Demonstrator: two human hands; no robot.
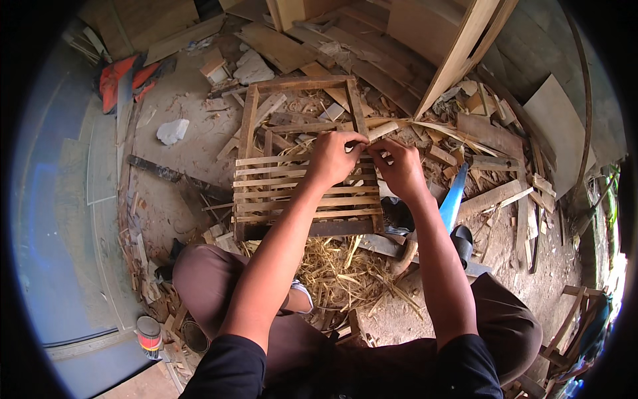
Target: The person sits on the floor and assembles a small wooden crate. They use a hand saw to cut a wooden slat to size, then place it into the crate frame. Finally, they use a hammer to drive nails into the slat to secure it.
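A dark wooden frame (306, 84) lies before me, its nearer half crossed by several pale thin slats (266, 195). Above its right side, my left hand (334, 158) and my right hand (403, 167) meet with thumbs and fingertips pinched. Whatever sits between the fingertips is too small to make out. The farther half of the frame has no slats over it, and wood scraps show through there. My left forearm covers part of the slats.
Straw-like shavings (332, 272) lie between my legs. A blue tapered object (454, 197) stands beside my right forearm. Wood offcuts (488, 136) and leaning boards (458, 60) crowd the far and right sides. A white lump (173, 132) and an orange-black cloth (118, 83) are left.
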